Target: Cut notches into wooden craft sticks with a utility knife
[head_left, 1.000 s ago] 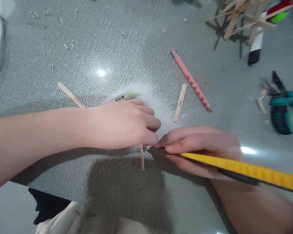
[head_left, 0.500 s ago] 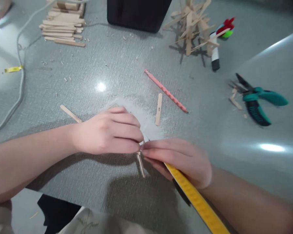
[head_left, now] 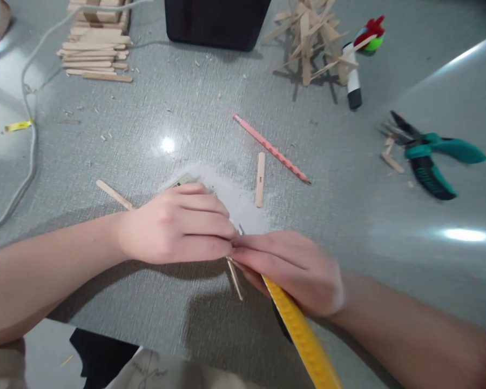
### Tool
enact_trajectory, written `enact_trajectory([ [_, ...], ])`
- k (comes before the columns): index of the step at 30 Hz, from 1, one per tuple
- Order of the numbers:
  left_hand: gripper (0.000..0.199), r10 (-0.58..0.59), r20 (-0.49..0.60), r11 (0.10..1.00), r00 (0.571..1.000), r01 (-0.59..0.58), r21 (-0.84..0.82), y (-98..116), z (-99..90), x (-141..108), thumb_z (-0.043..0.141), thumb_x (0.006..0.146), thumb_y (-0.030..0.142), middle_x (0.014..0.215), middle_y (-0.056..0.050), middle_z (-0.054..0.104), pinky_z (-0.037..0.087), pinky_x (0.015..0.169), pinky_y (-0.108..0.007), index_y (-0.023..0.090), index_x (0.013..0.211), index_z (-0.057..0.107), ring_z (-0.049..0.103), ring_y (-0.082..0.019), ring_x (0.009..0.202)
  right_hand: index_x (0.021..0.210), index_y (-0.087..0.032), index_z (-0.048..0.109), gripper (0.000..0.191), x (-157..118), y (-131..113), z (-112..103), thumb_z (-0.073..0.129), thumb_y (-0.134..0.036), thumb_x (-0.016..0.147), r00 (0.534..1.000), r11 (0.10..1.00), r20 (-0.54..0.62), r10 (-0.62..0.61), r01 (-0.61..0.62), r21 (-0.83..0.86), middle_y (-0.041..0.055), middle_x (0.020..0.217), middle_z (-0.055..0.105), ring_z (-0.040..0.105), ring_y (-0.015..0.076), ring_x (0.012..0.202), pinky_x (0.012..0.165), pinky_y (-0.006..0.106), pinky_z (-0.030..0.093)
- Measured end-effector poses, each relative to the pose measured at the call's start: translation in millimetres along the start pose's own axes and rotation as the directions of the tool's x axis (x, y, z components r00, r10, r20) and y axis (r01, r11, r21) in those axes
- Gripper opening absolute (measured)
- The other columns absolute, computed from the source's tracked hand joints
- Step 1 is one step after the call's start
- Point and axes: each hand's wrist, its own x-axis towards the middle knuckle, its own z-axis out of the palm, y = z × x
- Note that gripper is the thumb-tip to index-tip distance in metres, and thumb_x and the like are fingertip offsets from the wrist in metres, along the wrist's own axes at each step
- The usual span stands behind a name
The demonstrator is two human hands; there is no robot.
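1. Both hands met at the fingertips, low in the middle of the grey textured tabletop (head_left: 340, 205). With my left hand (head_left: 174, 227) I pinched a narrow pale wooden stick (head_left: 235, 280), though the exact contact was hidden; my right hand (head_left: 291, 267) was wrapped round a long yellow ridged tool (head_left: 297, 329) with a black part beneath.
2. A second earlier that tool had pointed out to the right; now it slanted to the near edge. I judged that I had changed the angle of work on the stick, not left off.
3. The stick's free end stuck out on the near side of my fingertips, leaning more to the right than before.
4. Just beyond my fingers showed a thin grey sliver (head_left: 241, 229); I could not tell whether it belonged to the tool.
5. My view now took in more of the far side, including a stack of pale flat craft sticks (head_left: 95, 54) at far left.
6. White powder (head_left: 245, 208) and a pink pencil (head_left: 271, 147) lay farther off, untouched by my fingers.
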Motion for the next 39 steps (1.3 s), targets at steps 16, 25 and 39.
enact_trajectory([
  [16, 0.018, 0.041, -0.032, 0.999, 0.999, -0.041, 0.017, 0, -2.5, -3, 0.057, 0.097, 0.019, 0.093, 0.001, 0.076, 0.054, 0.07, -0.034, 0.02, 0.084, 0.069, 0.072, -0.016, 0.087, 0.103, -0.023, 0.06, 0.011, 1, -2, -1, 0.055, -0.017, 0.095, 0.994, 0.994, -0.045, 0.098, -0.099, -0.033, 0.0015, 0.087, 0.072, 0.068, 0.0141, 0.07, 0.057, 0.028, 0.053],
  [25, 0.017, 0.297, -0.141, 0.914, 0.944, -0.238, 0.329, 8, -6.9, -5, 0.071, 0.084, 0.022, 0.087, 0.007, 0.072, 0.048, 0.047, -0.024, 0.031, 0.07, 0.073, 0.068, -0.01, 0.083, 0.106, -0.021, 0.061, 0.019, 1, -8, -5, 0.057, -0.01, 0.091, 0.981, 0.991, -0.143, 0.134, -0.131, 0.03, 0.0037, 0.095, 0.075, 0.07, 0.012, 0.073, 0.063, 0.025, 0.057],
  [39, 0.012, 0.2, -0.088, 0.961, 0.976, -0.178, 0.212, 8, -5.6, -4, 0.067, 0.086, 0.014, 0.087, 0.0, 0.074, 0.061, 0.067, -0.027, 0.021, 0.079, 0.073, 0.074, -0.016, 0.085, 0.1, -0.022, 0.06, 0.015, 8, -3, -4, 0.053, -0.012, 0.092, 0.965, 0.989, -0.218, 0.148, -0.14, 0.053, 0.0033, 0.088, 0.075, 0.072, 0.0118, 0.08, 0.069, 0.021, 0.058],
])
